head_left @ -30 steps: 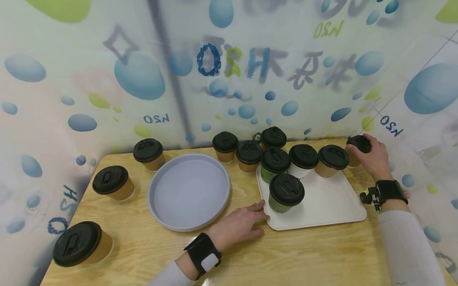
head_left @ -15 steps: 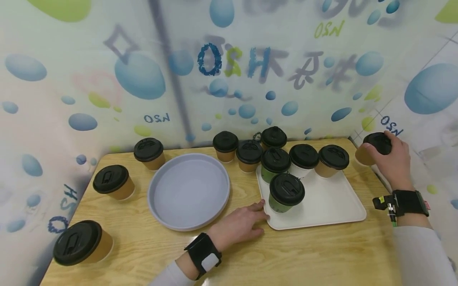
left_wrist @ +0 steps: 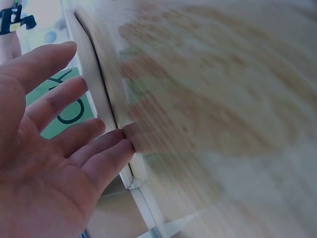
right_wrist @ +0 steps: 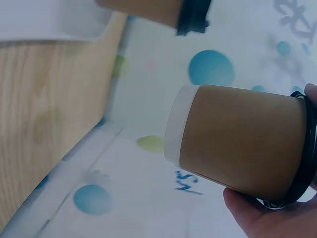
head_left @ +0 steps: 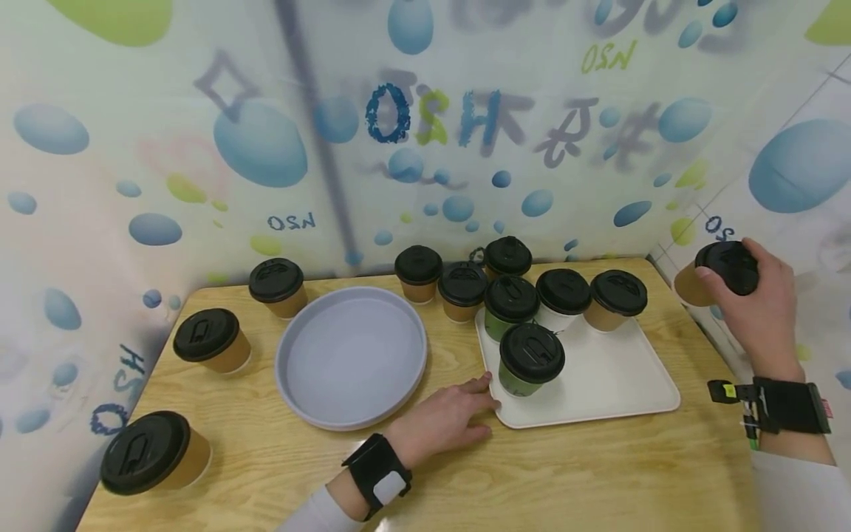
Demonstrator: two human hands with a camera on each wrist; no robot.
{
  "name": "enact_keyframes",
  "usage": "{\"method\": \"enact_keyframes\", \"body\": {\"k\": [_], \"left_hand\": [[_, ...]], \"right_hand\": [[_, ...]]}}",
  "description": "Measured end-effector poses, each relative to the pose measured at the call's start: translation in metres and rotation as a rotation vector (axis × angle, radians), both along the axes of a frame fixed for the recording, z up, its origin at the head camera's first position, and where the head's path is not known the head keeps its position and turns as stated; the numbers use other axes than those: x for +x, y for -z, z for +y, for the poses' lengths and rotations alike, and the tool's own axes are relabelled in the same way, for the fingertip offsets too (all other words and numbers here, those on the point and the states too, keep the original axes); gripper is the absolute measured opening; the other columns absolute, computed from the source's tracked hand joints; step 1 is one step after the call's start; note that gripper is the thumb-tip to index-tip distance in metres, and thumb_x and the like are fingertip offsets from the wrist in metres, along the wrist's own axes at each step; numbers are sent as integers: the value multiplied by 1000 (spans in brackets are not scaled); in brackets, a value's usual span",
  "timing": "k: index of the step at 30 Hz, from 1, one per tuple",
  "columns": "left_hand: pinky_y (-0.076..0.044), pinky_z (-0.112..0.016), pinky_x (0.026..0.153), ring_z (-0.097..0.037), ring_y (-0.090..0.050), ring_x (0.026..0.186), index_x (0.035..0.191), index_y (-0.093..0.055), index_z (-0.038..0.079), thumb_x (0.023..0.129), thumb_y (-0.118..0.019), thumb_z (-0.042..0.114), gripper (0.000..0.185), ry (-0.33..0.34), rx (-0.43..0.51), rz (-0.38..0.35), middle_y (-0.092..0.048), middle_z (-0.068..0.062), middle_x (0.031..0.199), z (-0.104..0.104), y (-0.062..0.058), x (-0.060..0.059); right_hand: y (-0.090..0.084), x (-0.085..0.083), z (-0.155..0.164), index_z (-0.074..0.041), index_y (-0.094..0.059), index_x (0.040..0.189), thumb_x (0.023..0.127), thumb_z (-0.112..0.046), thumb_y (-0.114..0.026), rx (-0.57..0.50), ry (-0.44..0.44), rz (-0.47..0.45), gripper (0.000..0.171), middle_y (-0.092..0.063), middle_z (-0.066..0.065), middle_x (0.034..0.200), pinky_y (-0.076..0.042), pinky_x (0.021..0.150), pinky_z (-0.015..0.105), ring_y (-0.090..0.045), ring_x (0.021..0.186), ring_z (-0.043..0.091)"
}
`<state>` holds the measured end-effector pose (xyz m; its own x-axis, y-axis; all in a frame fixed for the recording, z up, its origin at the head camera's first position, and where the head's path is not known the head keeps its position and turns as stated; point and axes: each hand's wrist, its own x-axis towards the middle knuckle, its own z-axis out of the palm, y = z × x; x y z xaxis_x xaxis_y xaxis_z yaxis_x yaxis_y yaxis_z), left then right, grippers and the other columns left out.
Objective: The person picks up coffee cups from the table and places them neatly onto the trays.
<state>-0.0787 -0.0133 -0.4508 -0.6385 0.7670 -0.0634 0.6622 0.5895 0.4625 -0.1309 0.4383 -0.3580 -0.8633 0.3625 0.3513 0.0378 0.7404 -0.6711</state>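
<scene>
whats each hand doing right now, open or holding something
Left hand: open, at the white tray's left edge.
Right hand: closed, holding a brown cup with a black lid.

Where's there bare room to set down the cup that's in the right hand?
Bare patches: the right side of the white tray, beside the front green cup; all of the round gray tray; and the tabletop in front of the white tray, right of the left hand. It's crowded along the white tray's back edge, where cups stand close together.
</scene>
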Motion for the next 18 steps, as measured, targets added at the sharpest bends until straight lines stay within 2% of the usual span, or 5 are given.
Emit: {"method": "enact_keyframes", "body": {"k": [10,14,18], "left_hand": [[-48,-40,108,-20,-47,143,136,-69,17,99,-69,22,37,-2,3,-8,-46,-13,158,1,0,0],[-47,-38,109,-21,-48,142,135,-69,16,99,-69,22,36,-9,8,-12,-46,-13,158,1,0,-1],[-47,-37,108,-21,-48,142,135,-70,16,99,-69,22,36,-6,11,-8,-47,-13,157,2,1,-1]], "right_hand": [[-7,21,-22,-16,-35,163,98,-26,-71,50,-15,117,75,-32,18,163,-20,123,54,-28,150,38],[-8,29,-30,-21,-38,162,96,-24,-73,25,-53,121,74,-36,14,162,-20,124,44,-31,149,35],[-7,41,-37,-25,-38,162,96,-23,-73,22,-93,112,75,-37,13,162,-21,124,43,-32,148,36]]}}
